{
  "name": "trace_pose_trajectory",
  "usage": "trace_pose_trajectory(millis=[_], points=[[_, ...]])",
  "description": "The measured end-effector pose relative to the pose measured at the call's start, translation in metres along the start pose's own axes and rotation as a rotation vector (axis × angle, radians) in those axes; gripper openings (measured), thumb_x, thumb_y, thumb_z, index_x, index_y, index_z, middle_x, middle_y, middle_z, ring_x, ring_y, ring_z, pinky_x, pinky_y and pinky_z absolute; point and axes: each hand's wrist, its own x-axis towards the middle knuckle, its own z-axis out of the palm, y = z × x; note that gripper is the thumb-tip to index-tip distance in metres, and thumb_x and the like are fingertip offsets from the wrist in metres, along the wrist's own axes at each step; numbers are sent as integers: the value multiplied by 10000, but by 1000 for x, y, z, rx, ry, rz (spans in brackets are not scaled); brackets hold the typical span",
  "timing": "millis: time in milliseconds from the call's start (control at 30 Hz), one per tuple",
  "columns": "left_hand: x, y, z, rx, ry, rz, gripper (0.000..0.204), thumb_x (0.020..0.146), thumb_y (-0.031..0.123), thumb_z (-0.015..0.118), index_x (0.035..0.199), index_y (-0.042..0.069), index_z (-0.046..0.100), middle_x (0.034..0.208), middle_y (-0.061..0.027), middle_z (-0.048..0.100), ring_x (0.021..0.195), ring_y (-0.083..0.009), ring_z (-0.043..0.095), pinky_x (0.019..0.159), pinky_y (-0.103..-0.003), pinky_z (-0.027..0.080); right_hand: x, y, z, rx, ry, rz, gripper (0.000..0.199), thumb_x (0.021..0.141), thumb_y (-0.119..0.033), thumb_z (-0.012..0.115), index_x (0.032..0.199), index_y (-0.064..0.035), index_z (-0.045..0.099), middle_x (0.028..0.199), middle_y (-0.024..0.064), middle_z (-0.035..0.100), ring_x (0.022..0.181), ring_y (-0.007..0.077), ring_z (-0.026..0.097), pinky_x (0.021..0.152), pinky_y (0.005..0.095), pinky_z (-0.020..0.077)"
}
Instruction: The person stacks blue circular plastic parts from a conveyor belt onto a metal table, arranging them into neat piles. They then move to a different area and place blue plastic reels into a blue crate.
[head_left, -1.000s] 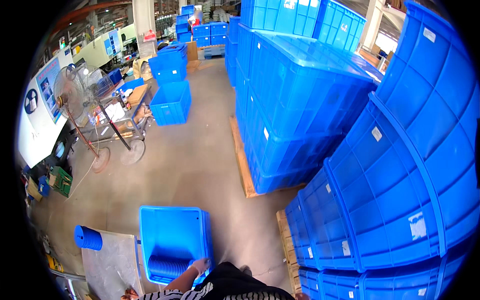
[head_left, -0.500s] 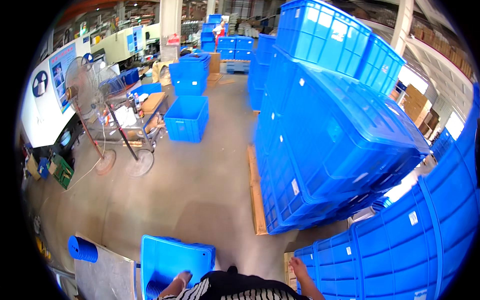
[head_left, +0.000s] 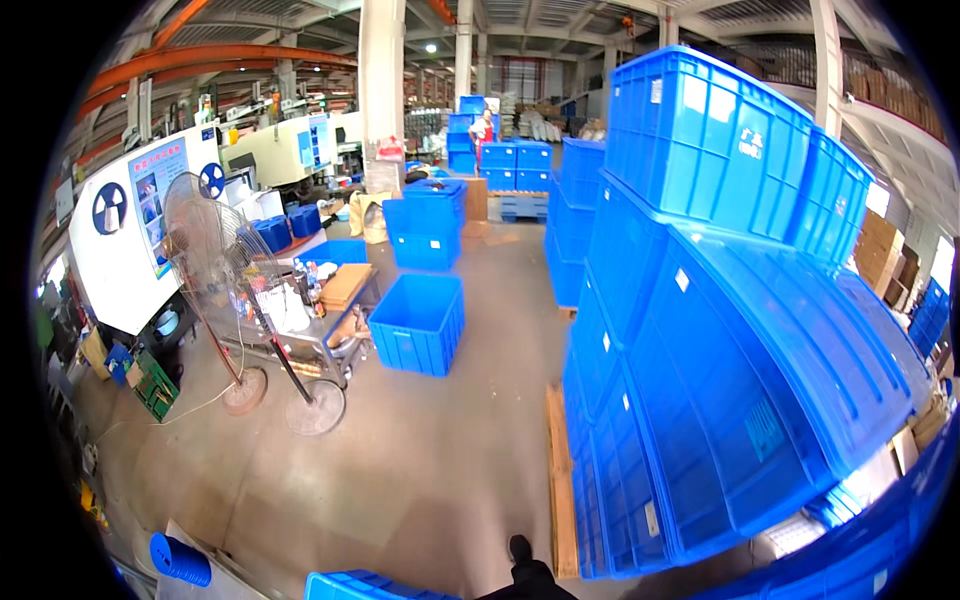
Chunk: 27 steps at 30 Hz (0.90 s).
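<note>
Both hands are out of sight here, so wide, narrow or holding, I can't tell! Bright blue bin, only its upper part peeking in at the lower edge; over on the left hand's side, a ribbed blue roll on a grey table. Right-hand side, stacked crates on a wooden pallet wall things off; left-hand side, standing fans. Between them, floor stretches ahead.

Blue on blue: a ridged stack and a bin, side by side but apart.
From here I see the stack's round pieces pressed together in a cylinder on its side, round end leftward, on a grey tabletop; right of it, only the bin's far part shows.
</note>
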Motion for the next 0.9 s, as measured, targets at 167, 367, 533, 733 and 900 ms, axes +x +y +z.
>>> trace_pose_trajectory(millis=[167,367,533,733,900], points=[[33,83,-42,-118,28,-61,427,881,333,440,1204,60,490,1070,-179,595,1035,-290,560,850,-353,445,106,-80,-81,-22,-32,-19,368,823,-380,527,991,-64,615,921,135,632,883,275,596,778,391,449],[64,182,-110,-261,141,46,417,886,315,439,1214,61,481,1072,-173,598,1040,-283,561,845,-346,450,286,-204,-134,-203,-102,-186,336,831,-348,536,962,-52,628,886,130,644,849,262,607,743,396,459],[63,204,-137,-393,240,122,410,891,300,439,1222,62,473,1074,-168,600,1044,-276,561,841,-340,454,373,-424,-183,-286,133,-419,337,823,-291,501,1083,-90,581,1025,139,605,970,308,565,812,426,447],[86,201,-164,-230,269,198,387,891,251,470,1226,58,466,1043,-147,614,984,-251,581,826,-309,464,372,-556,-187,618,0,-644,264,863,-251,571,1052,-71,540,883,21,607,784,131,565,725,284,455],[111,95,-170,-333,126,-160,398,886,244,478,1231,46,461,1042,-143,610,964,-239,579,820,-307,462,378,-495,-106,-149,-98,-621,346,847,-382,520,1042,-97,551,1005,126,613,919,286,585,809,379,454]])
